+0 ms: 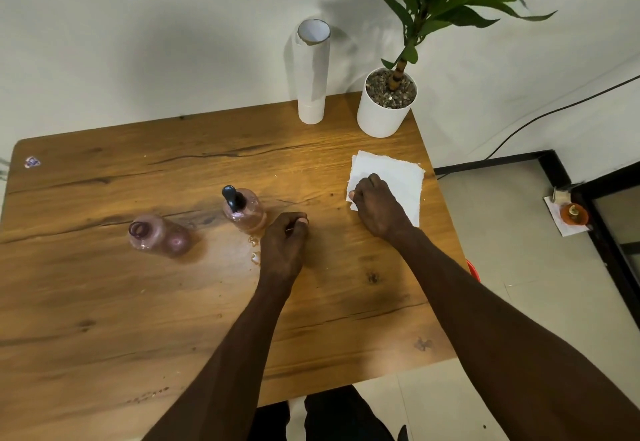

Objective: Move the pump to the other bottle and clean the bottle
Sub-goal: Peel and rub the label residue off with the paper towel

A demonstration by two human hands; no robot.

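A: From the head camera, where does the pump sit?

B: The black pump [232, 199] is on the upright pink bottle [246, 213], near the middle of the wooden table [104, 302]. The open bottle [157, 234] stands to its left, well apart, its neck bare. So I judge the pump swap is done and cleaning is the step in hand.

A: And the hands?

B: The right hand [375, 206] lies knuckles-up on the folded paper towel [398, 180], fingers curled with the thumb at the sheet's near-left edge. It looks like a pinch to lift it, though I cannot tell whether the grip has closed. The left hand [284, 244] hangs loosely curled just right of the pumped bottle, apart from it, holding nothing I can make out. Probably it waits there to steady a bottle.

A: Why the towel?

B: A few small wet spots [254, 250] lie on the wood beside the left hand, by the bottle's foot.

A: Room to move?

B: The towel lies close to the table's right edge, so a careless drag could push it off. The paper roll [312, 73] and potted plant [386, 108] stand at the far edge, clear of the work. Between towel and bottles the wood is open, and the near half is free apart from the forearms.
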